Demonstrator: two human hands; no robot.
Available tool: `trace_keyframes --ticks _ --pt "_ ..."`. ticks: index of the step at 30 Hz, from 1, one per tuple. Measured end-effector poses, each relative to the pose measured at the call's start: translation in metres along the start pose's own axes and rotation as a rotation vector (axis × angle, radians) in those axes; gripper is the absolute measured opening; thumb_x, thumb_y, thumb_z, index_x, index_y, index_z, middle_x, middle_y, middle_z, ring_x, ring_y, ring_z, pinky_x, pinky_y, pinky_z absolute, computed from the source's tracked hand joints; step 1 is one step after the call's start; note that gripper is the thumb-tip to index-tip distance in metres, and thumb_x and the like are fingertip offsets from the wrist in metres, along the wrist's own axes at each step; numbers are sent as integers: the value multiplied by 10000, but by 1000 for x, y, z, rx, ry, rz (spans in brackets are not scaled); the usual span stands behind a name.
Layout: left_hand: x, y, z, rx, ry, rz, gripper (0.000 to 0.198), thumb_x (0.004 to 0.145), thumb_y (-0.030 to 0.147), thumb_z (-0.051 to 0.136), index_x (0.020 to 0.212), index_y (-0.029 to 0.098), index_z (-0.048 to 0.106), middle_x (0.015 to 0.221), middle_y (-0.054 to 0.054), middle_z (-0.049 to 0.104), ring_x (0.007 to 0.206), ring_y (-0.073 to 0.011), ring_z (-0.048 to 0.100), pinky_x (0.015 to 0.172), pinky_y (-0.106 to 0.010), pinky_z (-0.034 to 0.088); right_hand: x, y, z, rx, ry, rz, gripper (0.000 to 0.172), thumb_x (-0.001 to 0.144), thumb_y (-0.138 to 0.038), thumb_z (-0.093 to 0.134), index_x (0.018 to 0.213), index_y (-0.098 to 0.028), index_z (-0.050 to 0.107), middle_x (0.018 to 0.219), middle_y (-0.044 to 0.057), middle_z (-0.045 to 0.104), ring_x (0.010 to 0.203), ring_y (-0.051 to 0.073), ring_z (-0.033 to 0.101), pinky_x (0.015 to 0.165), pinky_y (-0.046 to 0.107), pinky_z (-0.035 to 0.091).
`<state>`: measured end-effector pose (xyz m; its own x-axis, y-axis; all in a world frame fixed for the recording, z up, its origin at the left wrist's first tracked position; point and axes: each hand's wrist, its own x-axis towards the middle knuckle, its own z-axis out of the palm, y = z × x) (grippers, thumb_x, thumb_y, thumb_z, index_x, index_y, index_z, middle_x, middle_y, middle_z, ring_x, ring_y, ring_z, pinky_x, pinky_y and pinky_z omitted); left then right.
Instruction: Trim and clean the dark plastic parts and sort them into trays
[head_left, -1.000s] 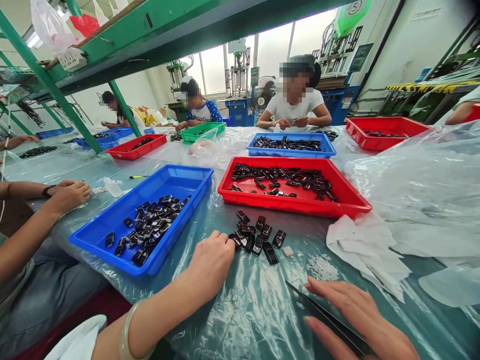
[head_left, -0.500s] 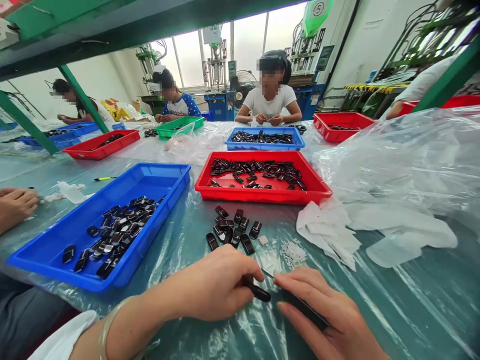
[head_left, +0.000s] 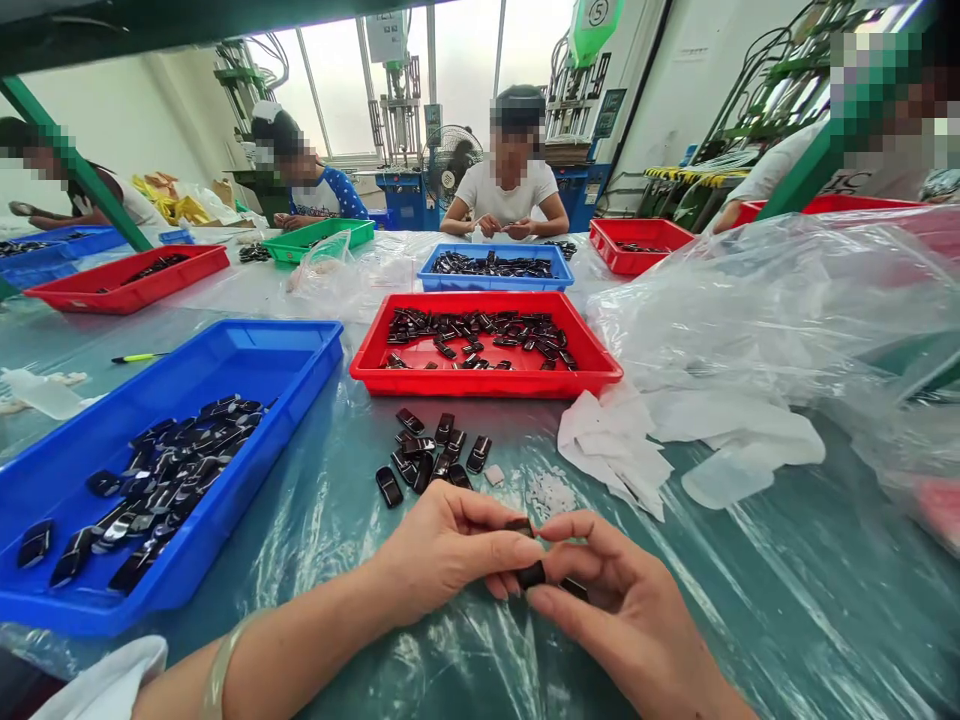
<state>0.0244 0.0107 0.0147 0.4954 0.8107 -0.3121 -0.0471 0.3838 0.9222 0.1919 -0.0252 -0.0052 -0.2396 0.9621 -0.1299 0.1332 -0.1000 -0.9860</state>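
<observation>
Below the red tray, about ten loose black parts lie in one cluster on the plastic-covered table. Two hands meet nearer than the cluster — left hand, right hand — both pinching one small black part between fingertips. Half a second earlier the left hand alone gripped it, with the right hand on a flat dark strip.

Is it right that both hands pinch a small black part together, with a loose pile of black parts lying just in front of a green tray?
Not quite. In the head view the left hand and right hand do pinch the small black part, but the pile of black parts lies before a red tray, not green.
</observation>
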Motion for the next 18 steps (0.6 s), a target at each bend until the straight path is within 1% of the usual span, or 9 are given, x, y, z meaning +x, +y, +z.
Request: trace_keyframes --ticks 2,4,7,9,12,13,15,16,18 --pt "0 -1 0 0 -21 28 294 681 379 670 710 86 673 608 -21 565 505 -73 507 501 -190 431 0 1 0 23 6 23 270 723 -283 625 925 -222 457 676 -31 666 617 129 613 575 228 452" --pt "1 -3 0 10 -26 39 311 712 397 636 674 89 661 585 -15 543 493 -68 491 473 -177 416 0 2 -1 -13 11 -5 256 725 -270 622 919 -221 462 658 -40 646 601 119 594 567 223 441" --pt "2 -7 -1 23 -28 12 337 728 422 610 644 97 629 527 0 517 446 -59 467 437 -163 392 -1 1 -1 -162 10 -99 200 726 -226 606 892 -221 494 627 -55 606 605 119 590 591 229 451" --pt "2 -9 -1 22 -31 -16 357 728 443 600 630 100 604 507 1 523 420 -57 470 417 -155 382 -1 -1 -2 -284 5 -173 194 721 -197 605 891 -222 515 622 -60 604 602 117 596 605 228 466" --pt "2 -10 -1 -6 -40 -55 371 747 468 567 670 104 575 583 -26 588 435 -78 537 405 -155 403 -1 -6 -6 -412 38 -314 191 747 -210 599 922 -222 522 620 -58 629 570 107 604 585 211 481" --pt "2 -10 0 -19 -42 -68 369 760 473 549 706 109 566 632 -39 614 449 -90 565 405 -157 414 -1 -8 -10 -452 79 -371 182 763 -220 589 933 -223 522 632 -52 637 568 105 607 577 207 484" --pt "1 -11 0 -35 -34 -95 360 785 480 516 776 122 541 714 -62 650 471 -110 604 403 -158 426 0 -13 -21 -550 248 -489 181 788 -224 571 964 -229 528 704 -26 651 621 114 619 617 223 494" --pt "0 -11 0 -38 -26 -107 356 793 482 507 801 127 529 737 -72 660 476 -115 614 402 -154 425 1 -15 -29 -588 381 -538 200 786 -224 575 981 -233 532 765 -6 652 688 130 625 669 247 497" --pt "0 -11 0 -42 -17 -123 355 796 483 507 817 129 518 760 -84 667 488 -120 624 404 -149 426 1 -18 -49 -606 693 -610 296 758 -252 608 1039 -240 516 938 38 622 877 178 601 787 316 475"
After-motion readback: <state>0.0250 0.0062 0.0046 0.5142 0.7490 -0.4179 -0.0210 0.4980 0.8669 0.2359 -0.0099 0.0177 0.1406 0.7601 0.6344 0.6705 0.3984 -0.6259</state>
